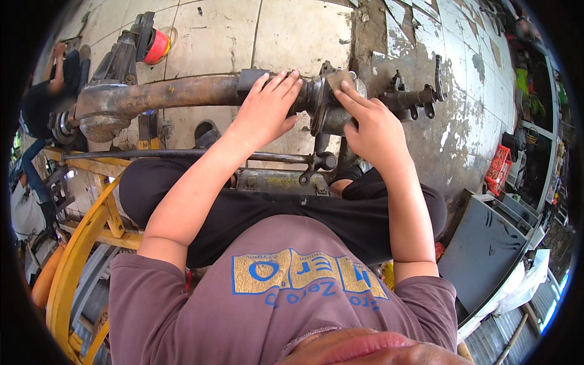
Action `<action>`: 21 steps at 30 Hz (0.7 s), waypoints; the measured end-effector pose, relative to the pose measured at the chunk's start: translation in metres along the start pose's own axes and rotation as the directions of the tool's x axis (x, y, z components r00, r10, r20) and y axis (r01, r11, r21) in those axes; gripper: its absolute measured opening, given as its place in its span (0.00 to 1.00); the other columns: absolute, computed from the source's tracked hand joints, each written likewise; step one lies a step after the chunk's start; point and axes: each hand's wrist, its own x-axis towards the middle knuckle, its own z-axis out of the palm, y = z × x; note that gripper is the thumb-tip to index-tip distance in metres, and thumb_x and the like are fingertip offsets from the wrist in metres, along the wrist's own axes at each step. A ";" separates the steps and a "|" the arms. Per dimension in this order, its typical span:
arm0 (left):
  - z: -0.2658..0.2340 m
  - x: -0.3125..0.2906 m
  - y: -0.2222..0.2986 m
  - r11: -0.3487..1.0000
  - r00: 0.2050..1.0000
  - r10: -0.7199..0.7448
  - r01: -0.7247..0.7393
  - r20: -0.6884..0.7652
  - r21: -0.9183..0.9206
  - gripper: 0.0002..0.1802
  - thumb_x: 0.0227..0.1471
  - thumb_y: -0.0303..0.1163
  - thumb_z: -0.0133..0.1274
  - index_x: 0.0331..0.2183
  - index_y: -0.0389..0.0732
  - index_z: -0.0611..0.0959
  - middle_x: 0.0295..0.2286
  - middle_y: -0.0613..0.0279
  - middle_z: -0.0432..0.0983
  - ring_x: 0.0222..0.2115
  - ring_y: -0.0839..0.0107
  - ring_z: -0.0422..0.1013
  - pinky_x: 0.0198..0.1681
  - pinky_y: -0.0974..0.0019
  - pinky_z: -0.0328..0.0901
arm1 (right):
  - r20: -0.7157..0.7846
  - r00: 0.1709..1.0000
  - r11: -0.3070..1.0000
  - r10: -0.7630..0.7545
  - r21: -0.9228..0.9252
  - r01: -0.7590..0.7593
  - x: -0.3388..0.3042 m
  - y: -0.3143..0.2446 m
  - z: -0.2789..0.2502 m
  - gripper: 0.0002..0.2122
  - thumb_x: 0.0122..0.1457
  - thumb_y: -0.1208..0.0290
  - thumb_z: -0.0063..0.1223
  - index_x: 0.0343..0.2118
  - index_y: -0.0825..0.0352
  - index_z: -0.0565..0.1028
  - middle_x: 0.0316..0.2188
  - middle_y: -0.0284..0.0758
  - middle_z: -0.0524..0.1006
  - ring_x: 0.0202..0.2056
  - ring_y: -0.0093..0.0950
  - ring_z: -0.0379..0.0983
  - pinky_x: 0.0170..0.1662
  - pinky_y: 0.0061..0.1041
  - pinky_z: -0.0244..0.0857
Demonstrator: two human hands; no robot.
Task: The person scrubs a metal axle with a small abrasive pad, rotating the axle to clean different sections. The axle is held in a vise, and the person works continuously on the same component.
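The left hand (267, 109) is lying across the axle (182, 94), its fingers spread a little and not clamping, probably steadying it. The right hand (376, 134) is holding a brown pad (336, 81) against the axle's flange (317, 100), fingertips reaching onto it, seemingly for pressure; whether they are pinching it, I cannot tell. A long rod (194, 155) is running on the person's side of the axle.

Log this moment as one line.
Left hand: on axle | right hand: touching brown sheet by axle flange | nearby: yellow frame
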 end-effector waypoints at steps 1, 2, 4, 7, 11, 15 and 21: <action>0.000 0.001 -0.002 1.000 1.000 0.003 -0.003 -0.007 0.001 0.46 0.63 0.45 0.69 0.74 0.38 0.71 0.76 0.55 0.64 0.76 0.58 0.61 0.80 0.45 0.54 | -0.057 0.998 1.000 -0.019 -0.024 0.018 0.003 -0.002 0.006 0.30 0.55 0.72 0.64 0.66 0.56 0.83 0.69 0.29 0.81 0.45 0.39 0.85 0.52 0.39 0.83; 0.001 0.001 -0.002 1.000 1.000 0.006 -0.006 -0.014 0.003 0.45 0.64 0.45 0.69 0.74 0.38 0.72 0.76 0.55 0.65 0.76 0.58 0.61 0.80 0.45 0.54 | -0.112 0.993 0.998 -0.040 -0.048 0.035 0.004 -0.004 0.011 0.30 0.55 0.72 0.64 0.65 0.56 0.84 0.69 0.28 0.82 0.44 0.38 0.85 0.52 0.39 0.83; 0.002 0.003 0.002 1.000 1.000 -0.003 0.003 -0.001 -0.008 0.44 0.64 0.46 0.68 0.73 0.38 0.73 0.75 0.56 0.65 0.76 0.58 0.62 0.80 0.45 0.54 | -0.053 0.999 1.000 -0.002 -0.018 0.001 0.003 -0.005 0.004 0.28 0.54 0.71 0.65 0.62 0.56 0.86 0.67 0.28 0.83 0.43 0.38 0.85 0.52 0.39 0.83; 0.003 0.006 0.002 1.000 1.000 0.001 -0.001 0.009 0.003 0.43 0.66 0.48 0.67 0.72 0.38 0.74 0.75 0.56 0.66 0.76 0.58 0.62 0.80 0.46 0.54 | -0.080 0.997 0.999 0.005 0.032 -0.003 0.002 -0.002 0.005 0.26 0.54 0.71 0.66 0.59 0.56 0.88 0.64 0.28 0.85 0.42 0.37 0.86 0.51 0.38 0.84; 0.001 0.004 0.005 1.000 0.999 -0.004 0.003 0.039 0.014 0.43 0.66 0.48 0.67 0.73 0.38 0.73 0.75 0.56 0.66 0.76 0.58 0.61 0.80 0.46 0.54 | -0.081 0.995 0.999 -0.054 -0.004 0.054 0.004 0.002 0.007 0.26 0.54 0.70 0.66 0.59 0.56 0.88 0.64 0.27 0.85 0.43 0.37 0.86 0.51 0.37 0.84; -0.001 0.009 0.004 0.999 0.999 0.004 -0.005 0.037 0.036 0.45 0.65 0.47 0.67 0.74 0.37 0.71 0.76 0.56 0.64 0.76 0.58 0.61 0.80 0.47 0.54 | -0.087 0.996 0.999 -0.033 -0.007 0.032 0.006 -0.001 0.008 0.28 0.54 0.71 0.66 0.61 0.57 0.86 0.66 0.29 0.84 0.44 0.38 0.86 0.51 0.37 0.84; -0.002 0.006 0.005 0.996 0.997 0.009 -0.016 0.078 0.093 0.47 0.63 0.45 0.69 0.75 0.37 0.70 0.77 0.55 0.61 0.76 0.58 0.61 0.79 0.47 0.56 | -0.095 0.995 0.999 -0.042 0.026 0.045 0.000 -0.002 0.011 0.29 0.54 0.71 0.66 0.63 0.59 0.85 0.67 0.31 0.83 0.44 0.39 0.86 0.50 0.39 0.84</action>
